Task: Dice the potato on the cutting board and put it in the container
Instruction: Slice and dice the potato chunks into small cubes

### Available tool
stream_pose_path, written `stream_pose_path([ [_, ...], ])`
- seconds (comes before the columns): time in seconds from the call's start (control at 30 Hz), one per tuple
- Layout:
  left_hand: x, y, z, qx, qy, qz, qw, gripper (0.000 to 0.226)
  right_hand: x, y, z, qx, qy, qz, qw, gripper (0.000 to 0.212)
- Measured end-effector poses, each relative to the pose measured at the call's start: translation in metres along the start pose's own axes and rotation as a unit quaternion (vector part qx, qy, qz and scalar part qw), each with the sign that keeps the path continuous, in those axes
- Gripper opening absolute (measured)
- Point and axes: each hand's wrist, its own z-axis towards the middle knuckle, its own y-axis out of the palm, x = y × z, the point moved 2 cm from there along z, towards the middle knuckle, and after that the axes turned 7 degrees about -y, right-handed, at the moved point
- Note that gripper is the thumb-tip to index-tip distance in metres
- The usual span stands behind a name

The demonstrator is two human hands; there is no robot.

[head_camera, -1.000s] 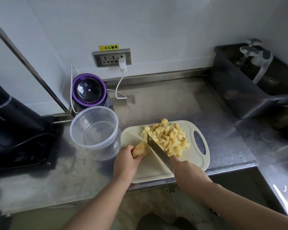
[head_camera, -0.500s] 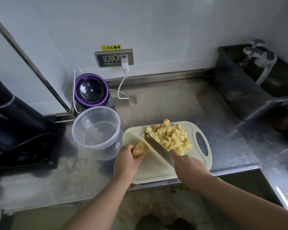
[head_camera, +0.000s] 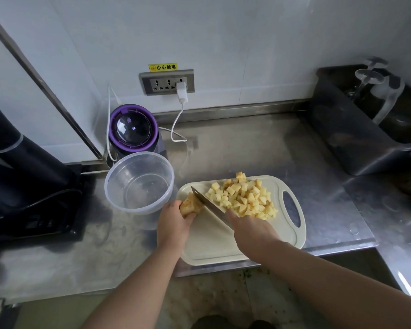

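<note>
Knife (head_camera: 208,202) diagonal, tip toward container (head_camera: 140,209)

I count two hands of mine, my left hand (head_camera: 173,224) and my right hand (head_camera: 252,230). There is one knife (head_camera: 208,204), one cutting board (head_camera: 211,248) and one uncut potato piece (head_camera: 190,205). The diced cubes (head_camera: 244,198) form one heap, too many to count. One clear container (head_camera: 138,210) stands on the surface (head_camera: 247,150), with one purple-lidded appliance (head_camera: 133,129) and one dark bin (head_camera: 347,138). The wall has one socket panel (head_camera: 166,82) with three outlets, one white plug (head_camera: 182,91) in it, and one yellow label (head_camera: 163,67) above.
</note>
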Motion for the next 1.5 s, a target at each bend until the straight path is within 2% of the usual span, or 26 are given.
stream_pose_path([
  [0.3, -0.002, -0.003, -0.009, 0.011, -0.023, -0.062, 0.998, 0.021, 0.008, 0.002, -0.005, -0.004, 0.011, 0.008, 1.000, 0.049],
  [0.57, 0.008, -0.007, -0.023, 0.014, -0.068, -0.103, 0.992, 0.037, 0.010, 0.003, -0.008, 0.004, 0.017, 0.012, 1.000, 0.056],
  [0.73, 0.009, -0.015, -0.043, 0.011, -0.066, -0.109, 0.992, 0.038, 0.014, 0.002, -0.012, 0.024, 0.030, 0.013, 0.999, 0.049],
  [0.83, 0.016, -0.007, -0.057, -0.063, -0.048, -0.060, 0.995, 0.025, 0.017, 0.001, -0.021, 0.041, 0.042, 0.025, 0.998, 0.043],
  [0.9, 0.023, 0.004, -0.058, -0.153, -0.098, -0.085, 0.980, 0.017, 0.019, 0.000, -0.027, 0.040, 0.044, 0.017, 0.998, 0.044],
  [0.97, 0.030, 0.013, -0.057, -0.225, -0.166, -0.148, 0.949, 0.018, 0.023, -0.001, -0.034, 0.036, 0.052, 0.025, 0.998, 0.045],
  [1.1, 0.032, 0.017, -0.051, -0.237, -0.204, -0.195, 0.930, 0.013, 0.029, -0.002, -0.047, 0.025, 0.048, 0.007, 0.999, 0.055],
  [1.2, 0.030, 0.012, -0.050, -0.224, -0.151, -0.129, 0.954, 0.023, 0.033, -0.001, -0.055, 0.036, 0.060, 0.038, 0.997, 0.050],
  [1.33, 0.036, 0.003, -0.054, -0.148, -0.037, 0.009, 0.988, 0.040, 0.033, 0.001, -0.060, 0.039, 0.061, 0.037, 0.997, 0.045],
  [1.43, 0.044, 0.003, -0.057, -0.127, 0.042, 0.085, 0.987, 0.037, 0.033, 0.003, -0.062, 0.030, 0.063, 0.052, 0.996, 0.052],
  [1.5, 0.047, 0.008, -0.059, -0.147, 0.077, 0.141, 0.976, 0.046, 0.033, 0.002, -0.063, 0.026, 0.066, 0.066, 0.995, 0.051],
])
